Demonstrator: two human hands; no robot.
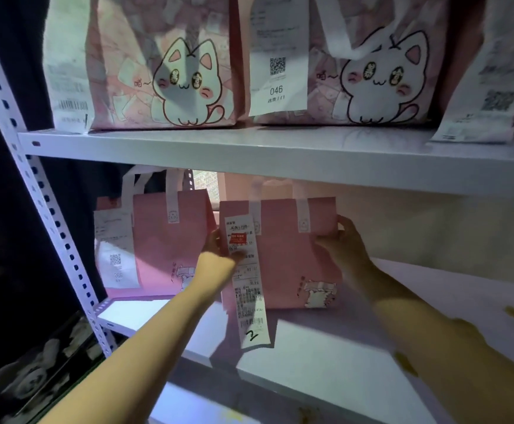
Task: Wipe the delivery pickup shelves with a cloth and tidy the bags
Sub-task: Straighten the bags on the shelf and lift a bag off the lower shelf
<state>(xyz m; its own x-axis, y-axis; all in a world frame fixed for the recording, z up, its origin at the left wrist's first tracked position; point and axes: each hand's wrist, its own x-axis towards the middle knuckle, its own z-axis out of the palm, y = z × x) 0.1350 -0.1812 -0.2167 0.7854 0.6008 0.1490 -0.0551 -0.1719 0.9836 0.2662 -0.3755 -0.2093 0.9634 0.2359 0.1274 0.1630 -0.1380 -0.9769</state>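
Observation:
A pink delivery bag (283, 255) with white handles stands on the middle shelf (326, 356), a long receipt (248, 289) hanging down its front. My left hand (215, 244) grips the bag's left edge, thumb on the receipt. On the bag's upper right corner, my right hand (346, 240) holds it with fingers curled round the edge. A second pink bag (170, 243) with a QR receipt stands just to its left. No cloth is in view.
The upper shelf (249, 148) carries two pink cat-print bags (163, 65) (372, 68) with receipts, one marked 046. A perforated white upright (35, 191) runs down the left. The right half of the middle shelf is bare. A lower shelf edge (188, 402) shows below.

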